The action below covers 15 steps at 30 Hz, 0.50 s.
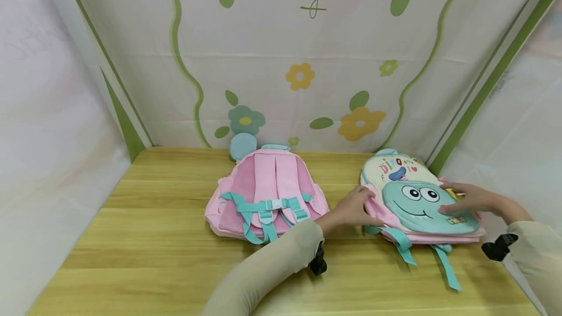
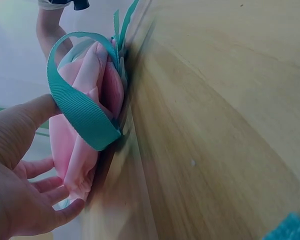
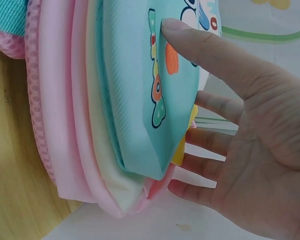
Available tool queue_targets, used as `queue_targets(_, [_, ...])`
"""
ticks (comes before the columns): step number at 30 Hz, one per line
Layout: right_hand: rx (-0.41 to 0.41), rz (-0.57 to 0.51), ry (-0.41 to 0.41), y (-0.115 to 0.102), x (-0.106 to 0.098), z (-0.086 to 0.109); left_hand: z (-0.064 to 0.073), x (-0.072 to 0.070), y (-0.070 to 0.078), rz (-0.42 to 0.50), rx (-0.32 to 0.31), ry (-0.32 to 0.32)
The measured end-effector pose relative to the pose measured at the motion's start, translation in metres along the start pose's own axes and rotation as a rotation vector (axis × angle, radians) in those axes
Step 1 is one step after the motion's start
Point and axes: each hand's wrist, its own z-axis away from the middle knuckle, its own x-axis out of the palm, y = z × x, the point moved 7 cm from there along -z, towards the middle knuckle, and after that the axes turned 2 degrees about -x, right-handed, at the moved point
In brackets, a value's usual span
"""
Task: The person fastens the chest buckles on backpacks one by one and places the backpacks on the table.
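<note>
A child's backpack (image 1: 410,204) lies front up at the right of the table, with a cream top, pink sides and a teal pocket bearing a smiling cartoon face. My left hand (image 1: 353,207) is at its left side, thumb and fingers spread against the pink fabric; a loose teal strap (image 2: 82,115) loops by the thumb in the left wrist view. On the right, my right hand (image 1: 474,198) rests its thumb on the teal pocket (image 3: 132,100), while its nearly straight fingers reach along the side near a yellow piece (image 3: 180,150).
Another pink backpack (image 1: 265,174) lies back up at mid table, its shoulder straps and teal buckled strap showing. A round light-blue piece (image 1: 243,146) sits at its top. Flower-printed cloth (image 1: 325,38) hangs behind the wooden table (image 1: 145,238) and along both sides.
</note>
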Motion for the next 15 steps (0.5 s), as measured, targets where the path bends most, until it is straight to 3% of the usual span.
queue_targets(15, [-0.014,-0.061,0.013,-0.006,0.009,0.000,0.009,-0.009,-0.011,0.057,-0.032,0.028])
